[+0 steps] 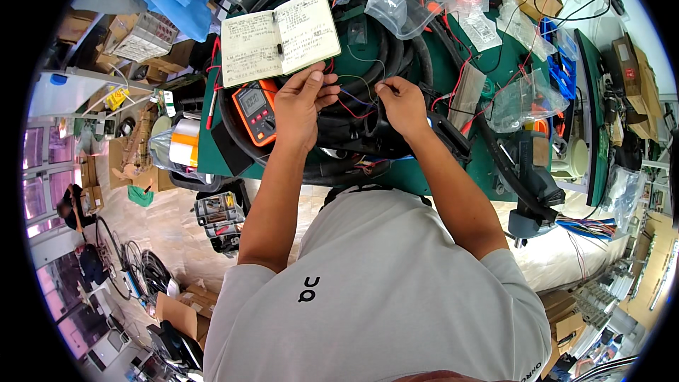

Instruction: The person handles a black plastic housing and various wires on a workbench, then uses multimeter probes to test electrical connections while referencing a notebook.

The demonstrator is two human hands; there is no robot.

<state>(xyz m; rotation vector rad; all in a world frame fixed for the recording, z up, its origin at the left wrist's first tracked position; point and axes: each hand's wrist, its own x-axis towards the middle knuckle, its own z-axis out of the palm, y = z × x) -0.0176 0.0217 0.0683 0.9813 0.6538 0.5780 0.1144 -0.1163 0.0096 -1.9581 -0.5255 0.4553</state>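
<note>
Forearms point(272, 198) forward, left hand point(301, 102) and right hand point(404, 107) in pinch grips, apparently on thin wires point(357, 98).

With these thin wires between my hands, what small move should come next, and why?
I'd probably spread the thin coloured wires apart: red, blue and yellowish ones curve close together between your left hand and right hand, so separating them might make each easier to follow.
</note>
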